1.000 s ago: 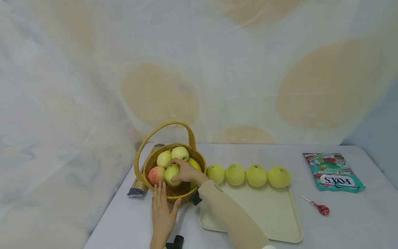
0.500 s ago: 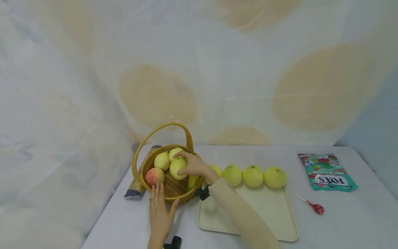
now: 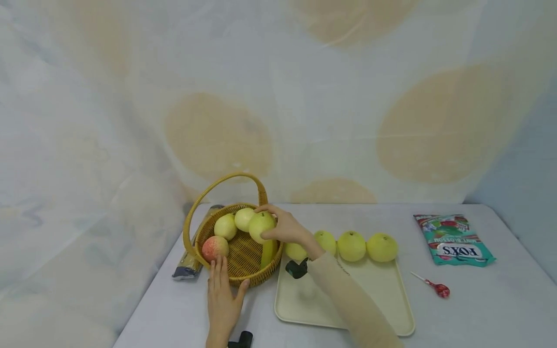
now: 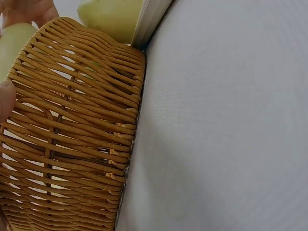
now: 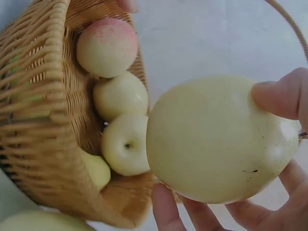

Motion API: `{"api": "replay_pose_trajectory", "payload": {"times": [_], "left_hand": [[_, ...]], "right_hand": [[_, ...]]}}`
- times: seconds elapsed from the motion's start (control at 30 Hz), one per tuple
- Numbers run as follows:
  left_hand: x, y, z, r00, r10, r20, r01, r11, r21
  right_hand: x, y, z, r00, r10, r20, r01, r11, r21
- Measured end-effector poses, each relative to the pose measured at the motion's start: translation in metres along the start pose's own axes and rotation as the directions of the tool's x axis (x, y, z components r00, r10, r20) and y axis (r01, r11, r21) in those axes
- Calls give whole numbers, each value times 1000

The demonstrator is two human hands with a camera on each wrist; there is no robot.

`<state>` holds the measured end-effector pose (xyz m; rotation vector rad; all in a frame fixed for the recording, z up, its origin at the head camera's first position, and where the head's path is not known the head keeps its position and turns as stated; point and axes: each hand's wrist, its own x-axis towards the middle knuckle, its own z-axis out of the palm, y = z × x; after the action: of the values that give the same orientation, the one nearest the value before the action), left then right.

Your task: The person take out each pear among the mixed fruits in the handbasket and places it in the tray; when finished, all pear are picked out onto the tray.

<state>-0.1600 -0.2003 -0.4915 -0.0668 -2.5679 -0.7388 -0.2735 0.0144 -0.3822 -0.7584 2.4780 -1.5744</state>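
Observation:
My right hand (image 3: 288, 229) holds a yellow-green apple (image 3: 261, 226) above the right side of a wicker basket (image 3: 254, 278). In the right wrist view, the thumb presses the apple (image 5: 216, 139) on one side and fingers curl along the other. Straight fingers of my left hand (image 3: 223, 302) rest on the basket's near rim, the thumb spread along the outside. Inside the basket lie a reddish peach (image 3: 215, 248), two pale yellow-green apples (image 3: 225, 226) at the back, and a yellow, banana-like fruit (image 3: 268, 253) at the right.
Several yellow-green round fruits (image 3: 351, 246) line the far edge of a cream tray (image 3: 339, 325) right of the basket. Farther right lie a teal Fox's candy bag (image 3: 454, 244) and a red lollipop (image 3: 441, 290). A gold packet (image 3: 188, 267) is partly behind the basket.
My right hand has lifted the apple from among the other fruit and carried it right and up to the basket's right rim. My left hand has stayed on the near rim.

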Motion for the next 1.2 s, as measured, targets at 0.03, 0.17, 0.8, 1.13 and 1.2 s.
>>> {"api": "replay_pose_trajectory", "payload": {"times": [0.03, 0.17, 0.8, 1.13, 1.2], "left_hand": [[0, 0, 0, 1000, 0, 1, 0, 1000, 1], [0, 0, 1, 1000, 2, -6, -2, 1000, -1], [1, 0, 1, 1000, -13, 10, 13, 1000, 4], [1, 0, 1, 1000, -14, 17, 14, 1000, -7], [0, 0, 1, 1000, -15, 14, 15, 1000, -8]], "right_hand": [[-3, 1, -2, 1000, 2, -10, -2, 1000, 9], [-14, 4, -8, 998, 7, -70, -4, 1000, 30], [-62, 35, -11, 991, -17, -129, 32, 993, 118], [-78, 52, -4, 993, -18, -115, 32, 993, 116], [-81, 55, -2, 994, -21, -106, 33, 994, 107]]}}
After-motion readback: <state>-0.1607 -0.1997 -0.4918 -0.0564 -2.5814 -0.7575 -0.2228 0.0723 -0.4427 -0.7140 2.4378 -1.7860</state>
